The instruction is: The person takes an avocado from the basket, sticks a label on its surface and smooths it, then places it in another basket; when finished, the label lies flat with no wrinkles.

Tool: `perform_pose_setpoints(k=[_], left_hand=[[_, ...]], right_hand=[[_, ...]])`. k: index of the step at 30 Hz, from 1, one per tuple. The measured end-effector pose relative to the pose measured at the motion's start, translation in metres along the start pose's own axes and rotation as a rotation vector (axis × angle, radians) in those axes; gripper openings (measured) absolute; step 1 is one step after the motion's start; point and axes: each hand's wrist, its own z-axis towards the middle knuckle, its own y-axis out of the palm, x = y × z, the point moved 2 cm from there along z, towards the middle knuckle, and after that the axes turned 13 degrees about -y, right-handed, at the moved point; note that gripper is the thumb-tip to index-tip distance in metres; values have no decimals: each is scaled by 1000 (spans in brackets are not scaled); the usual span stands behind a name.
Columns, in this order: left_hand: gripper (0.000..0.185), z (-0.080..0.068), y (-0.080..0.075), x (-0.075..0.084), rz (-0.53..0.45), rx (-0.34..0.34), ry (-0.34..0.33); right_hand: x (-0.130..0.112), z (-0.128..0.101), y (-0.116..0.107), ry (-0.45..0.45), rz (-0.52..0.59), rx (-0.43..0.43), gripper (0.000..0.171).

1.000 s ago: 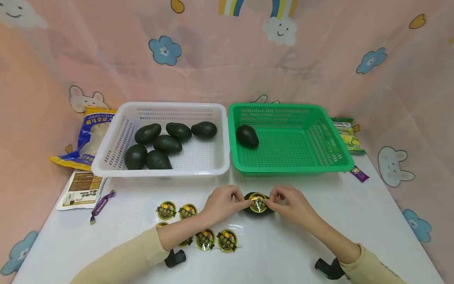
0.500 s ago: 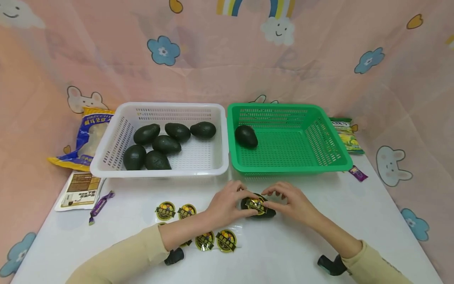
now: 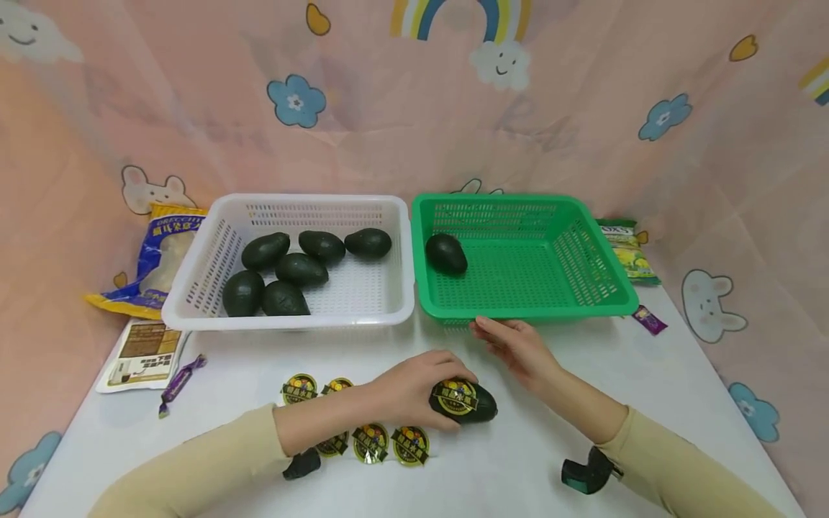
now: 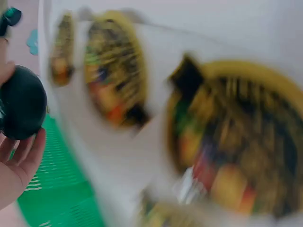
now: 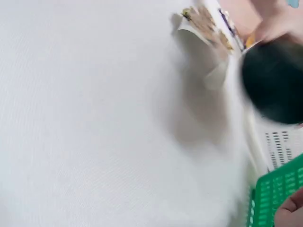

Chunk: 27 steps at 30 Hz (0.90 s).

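Note:
My left hand (image 3: 421,392) grips a dark green avocado (image 3: 484,406) by its left end, thumb on the near side and fingers over the far side. A round black-and-gold sticker (image 3: 455,396) sits on top of the avocado. The left wrist view shows the avocado (image 4: 23,104) between thumb and fingers. My right hand (image 3: 521,352) holds nothing, its fingertips right at the front rim of the green basket (image 3: 537,314). Below the left forearm lies a clear sheet with several matching stickers (image 3: 410,445), partly hidden by the arm.
A white basket (image 3: 291,322) with several avocados stands at the back left. One avocado (image 3: 446,254) lies in the green basket. Snack bags (image 3: 162,252) and wrapped candies (image 3: 181,385) lie at the left side, with another bag (image 3: 628,252) and candy (image 3: 649,320) at the right.
Both hands were at the sticker on the avocado. The right hand has let go and moved up to the green basket's rim; the left hand now grips the avocado and has shifted it slightly.

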Motion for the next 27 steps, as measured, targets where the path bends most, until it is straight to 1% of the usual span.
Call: perform_pose_setpoints(k=[2,3,5,6,8,9,11,13,14,15,16,17,18,20,22,23,24,25,26,27], left_hand=[[61,0,-18,10,-32,23,47],[62,2,-29,15,-35,45,55],[61,16,-52,21,-30,105,74],[61,25,-62,23,-27,139,65],[59,46,-79,21,-11,192,5],[59,57,-85,19,2,203,-43],[62,74,-91,12,15,198,-145],[72,85,-93,5,55,172,-248],[76,88,-92,3,72,164,-281],[78,89,-92,1,78,163,-300],[78,88,-90,-1,80,168,-307],[75,85,-88,-1,70,177,-300],[68,80,-86,-1,35,188,-274],[45,66,-79,1,-82,195,-198],[25,45,-69,1,-216,149,-155],[18,34,-63,-1,-291,109,-157],[16,21,-57,-4,-366,64,-167],[16,9,-51,-9,-436,17,-204],[18,-3,-45,-15,-494,-20,-263],[22,-15,-41,-24,-551,-47,-330]], right_hand=[[2,3,3,19,24,44,11],[2,3,5,22,33,65,11],[4,3,5,22,45,99,10],[5,3,6,22,54,111,11],[7,4,6,21,50,108,12],[8,4,6,16,47,92,13],[10,6,7,17,30,52,13],[11,8,9,18,1,24,12],[12,9,9,18,-10,16,12],[12,10,9,19,-18,15,12],[13,10,9,18,-24,19,12],[13,10,9,18,-28,22,12],[13,9,9,16,-27,24,12],[12,8,8,11,-25,39,13],[11,7,7,6,-21,55,13],[11,6,7,6,-25,64,14],[10,5,6,8,-30,73,15],[9,4,6,15,-36,81,18],[8,3,6,25,-41,81,18],[8,2,6,31,-51,59,20]])
